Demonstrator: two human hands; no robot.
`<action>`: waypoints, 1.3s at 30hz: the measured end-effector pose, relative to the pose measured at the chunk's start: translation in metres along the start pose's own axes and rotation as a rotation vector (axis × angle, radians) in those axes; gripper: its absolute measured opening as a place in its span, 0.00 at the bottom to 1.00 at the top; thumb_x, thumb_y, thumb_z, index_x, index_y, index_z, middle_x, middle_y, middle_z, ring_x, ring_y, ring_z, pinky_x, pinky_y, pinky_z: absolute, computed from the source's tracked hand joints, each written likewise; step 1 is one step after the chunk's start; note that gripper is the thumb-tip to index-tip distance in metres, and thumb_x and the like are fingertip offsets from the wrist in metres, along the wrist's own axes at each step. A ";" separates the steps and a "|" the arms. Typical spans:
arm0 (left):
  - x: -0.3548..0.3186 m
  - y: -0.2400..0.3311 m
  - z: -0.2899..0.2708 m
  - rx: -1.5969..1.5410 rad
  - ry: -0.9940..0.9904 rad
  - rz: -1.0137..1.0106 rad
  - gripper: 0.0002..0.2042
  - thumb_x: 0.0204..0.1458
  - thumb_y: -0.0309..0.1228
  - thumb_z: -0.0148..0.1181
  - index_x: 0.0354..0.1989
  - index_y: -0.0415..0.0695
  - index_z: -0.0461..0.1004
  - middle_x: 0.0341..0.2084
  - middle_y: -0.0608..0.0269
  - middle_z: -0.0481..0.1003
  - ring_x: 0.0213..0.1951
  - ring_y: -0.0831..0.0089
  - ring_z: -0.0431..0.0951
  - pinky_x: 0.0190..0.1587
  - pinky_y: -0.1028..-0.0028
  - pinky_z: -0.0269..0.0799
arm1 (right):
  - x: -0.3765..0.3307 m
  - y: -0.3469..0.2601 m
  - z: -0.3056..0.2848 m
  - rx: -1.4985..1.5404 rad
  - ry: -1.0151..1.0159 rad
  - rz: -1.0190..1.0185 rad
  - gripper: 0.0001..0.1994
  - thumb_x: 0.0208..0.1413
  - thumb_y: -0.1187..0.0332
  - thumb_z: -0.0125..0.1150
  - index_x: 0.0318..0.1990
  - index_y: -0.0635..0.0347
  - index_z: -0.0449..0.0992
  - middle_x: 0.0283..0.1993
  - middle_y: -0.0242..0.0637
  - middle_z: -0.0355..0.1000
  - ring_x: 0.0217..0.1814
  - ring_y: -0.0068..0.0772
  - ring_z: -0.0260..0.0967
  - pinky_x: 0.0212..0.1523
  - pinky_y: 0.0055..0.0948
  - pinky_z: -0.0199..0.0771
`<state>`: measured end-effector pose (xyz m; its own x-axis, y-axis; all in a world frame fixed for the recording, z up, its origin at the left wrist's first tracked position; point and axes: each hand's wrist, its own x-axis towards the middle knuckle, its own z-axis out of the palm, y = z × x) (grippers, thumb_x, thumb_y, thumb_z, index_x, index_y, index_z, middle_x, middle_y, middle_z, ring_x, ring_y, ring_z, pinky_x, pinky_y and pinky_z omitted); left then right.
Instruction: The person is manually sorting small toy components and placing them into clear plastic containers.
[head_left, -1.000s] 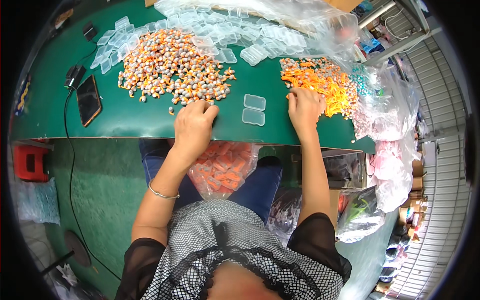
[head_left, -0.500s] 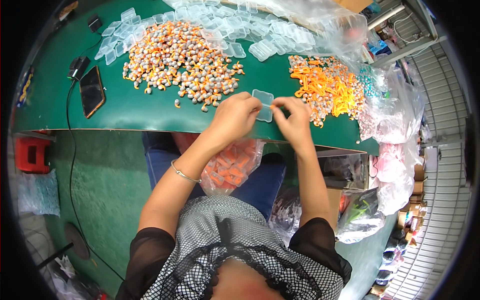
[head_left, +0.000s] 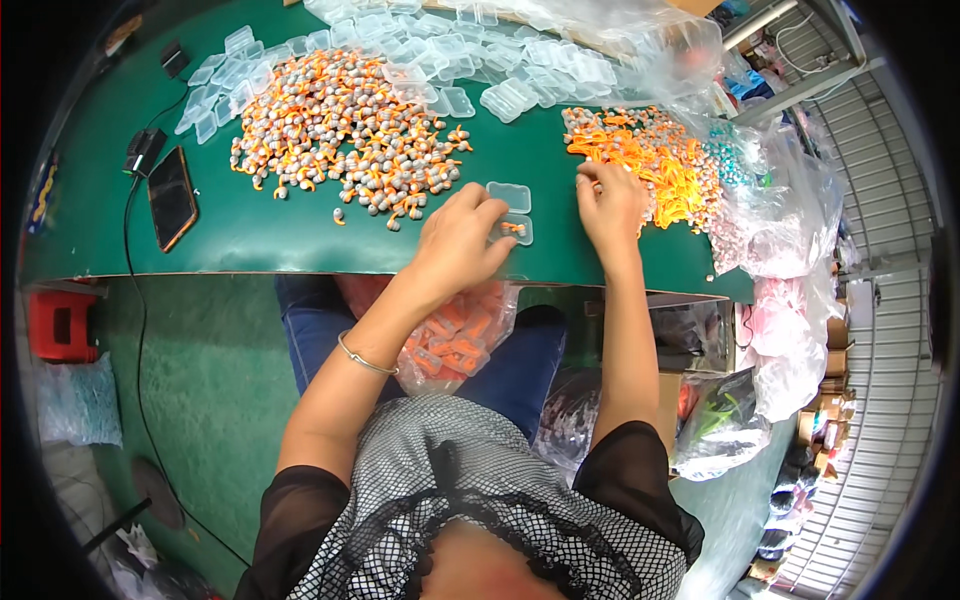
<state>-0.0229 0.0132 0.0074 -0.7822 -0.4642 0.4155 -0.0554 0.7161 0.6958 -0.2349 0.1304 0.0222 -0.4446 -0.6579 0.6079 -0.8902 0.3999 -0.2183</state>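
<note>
A small clear plastic case (head_left: 510, 198) lies unfolded on the green table in front of me, its lid half farther off and its tray half nearer. Inside the nearer half is a small orange-and-grey piece (head_left: 514, 229). My left hand (head_left: 460, 238) grips this half at its left side, thumb below and fingers above. My right hand (head_left: 613, 208) is apart from the case, at the left edge of a pile of flat orange pieces (head_left: 680, 195). Its fingers are bent with a gap to the thumb, and nothing shows between them.
A large heap of grey beads with orange tails (head_left: 345, 130) sits at the left. Behind it lie many clear cases (head_left: 440, 50). A phone (head_left: 172, 198) and a black adapter (head_left: 145, 150) are farther left. A bag of orange-filled cases (head_left: 455, 335) rests at my lap.
My right hand has left the case and moved right to the orange pile. The orange-and-grey piece now shows in the case's nearer half. My left hand stays at the case.
</note>
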 end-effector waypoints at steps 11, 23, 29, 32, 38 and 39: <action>-0.005 -0.012 0.006 -0.033 0.022 0.091 0.14 0.45 0.30 0.70 0.41 0.43 0.77 0.38 0.57 0.72 0.37 0.58 0.76 0.39 0.62 0.74 | 0.024 0.039 0.017 -0.533 -0.046 0.032 0.05 0.46 0.65 0.65 0.30 0.51 0.82 0.33 0.32 0.78 0.42 0.39 0.73 0.49 0.50 0.58; -0.005 -0.007 0.004 0.011 0.011 0.091 0.14 0.44 0.31 0.71 0.40 0.43 0.77 0.38 0.58 0.72 0.40 0.58 0.75 0.41 0.62 0.72 | 0.030 0.037 0.017 -0.557 -0.209 0.065 0.05 0.48 0.65 0.64 0.30 0.53 0.82 0.35 0.34 0.79 0.45 0.42 0.75 0.50 0.55 0.59; -0.005 -0.011 0.006 -0.007 0.008 0.086 0.15 0.44 0.31 0.71 0.40 0.43 0.77 0.39 0.58 0.72 0.41 0.58 0.75 0.42 0.62 0.72 | 0.028 0.040 0.013 -0.465 -0.113 0.016 0.04 0.47 0.67 0.63 0.31 0.53 0.81 0.35 0.34 0.79 0.43 0.40 0.75 0.49 0.51 0.57; -0.006 -0.011 0.007 -0.008 0.010 0.092 0.15 0.43 0.31 0.71 0.40 0.42 0.77 0.39 0.58 0.73 0.41 0.57 0.75 0.42 0.62 0.73 | 0.015 0.035 0.003 -0.383 -0.001 -0.053 0.04 0.47 0.69 0.64 0.32 0.52 0.80 0.35 0.32 0.78 0.42 0.38 0.74 0.50 0.49 0.57; -0.005 -0.011 0.006 -0.004 0.005 0.082 0.18 0.43 0.31 0.71 0.43 0.42 0.76 0.38 0.57 0.73 0.42 0.56 0.76 0.43 0.61 0.73 | -0.007 0.008 -0.012 0.129 -0.014 -0.038 0.05 0.48 0.71 0.67 0.33 0.53 0.79 0.35 0.32 0.78 0.42 0.36 0.73 0.50 0.39 0.60; -0.006 -0.011 0.006 -0.001 0.009 0.074 0.19 0.43 0.31 0.71 0.44 0.42 0.75 0.38 0.57 0.73 0.42 0.56 0.76 0.43 0.61 0.73 | -0.012 -0.005 -0.015 0.303 -0.073 -0.015 0.05 0.47 0.72 0.68 0.33 0.54 0.79 0.35 0.32 0.78 0.42 0.35 0.73 0.50 0.37 0.61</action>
<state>-0.0211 0.0109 -0.0060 -0.7787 -0.4142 0.4712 0.0031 0.7486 0.6631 -0.2235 0.1457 0.0271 -0.4274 -0.7105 0.5591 -0.8810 0.1884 -0.4340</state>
